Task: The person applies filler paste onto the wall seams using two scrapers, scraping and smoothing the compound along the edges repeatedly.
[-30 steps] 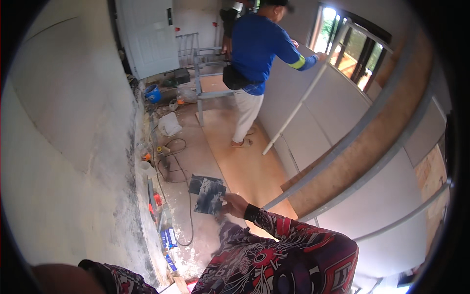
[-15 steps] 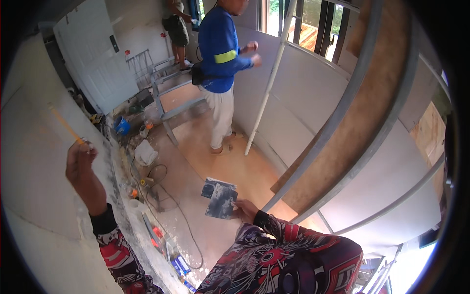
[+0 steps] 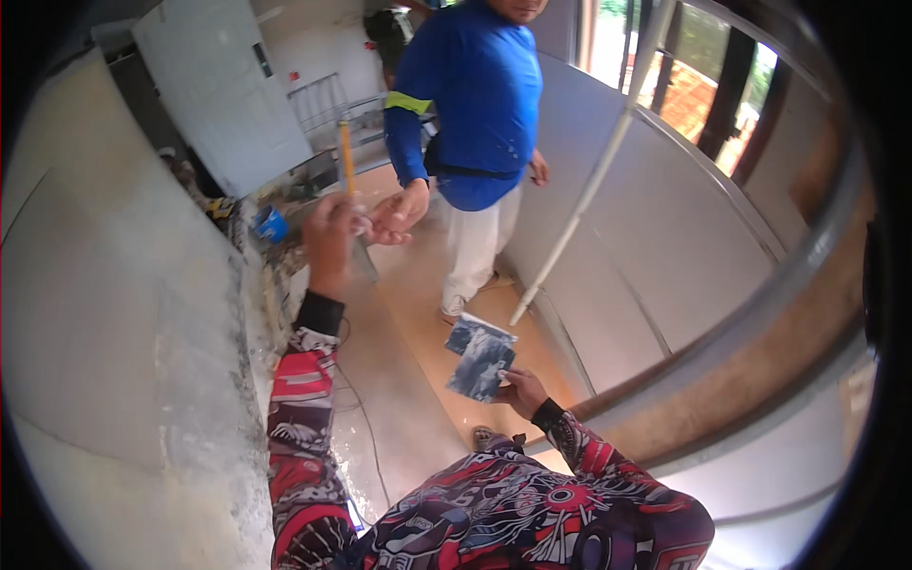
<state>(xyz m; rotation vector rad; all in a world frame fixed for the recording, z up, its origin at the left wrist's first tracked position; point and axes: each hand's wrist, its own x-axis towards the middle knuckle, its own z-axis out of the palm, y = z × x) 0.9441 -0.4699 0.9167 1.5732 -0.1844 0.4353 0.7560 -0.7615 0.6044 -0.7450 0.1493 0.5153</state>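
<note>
Stick, slim and yellow, stands nearly upright from our left hand, its long axis pointing away from us, its top end free above the fingers. We pinch it with those fingers closed around its lower part. The co-worker's hand lies just to the right of our fingertips, reaching in from beyond with the palm partly turned up and the fingers loosely curled. That hand sits lower than the stick's free end and to its right, so the stick passes beside it, not across it. Our left hand is much the nearer of our two. Our right hand is well apart, lower and to the right, gripping two overlapping dark plates by their near edge, thumb on top.

Blur softens both hands near the stick, and we cannot tell whether the fingertips touch. The stick's bottom end is hidden in our grip; something pale shows at our fingertips, too small to name. Under the plates, our right fingers are mostly out of sight. The co-worker is cut off at the top edge, a second person behind is largely covered, and the beam at right is smeared.
</note>
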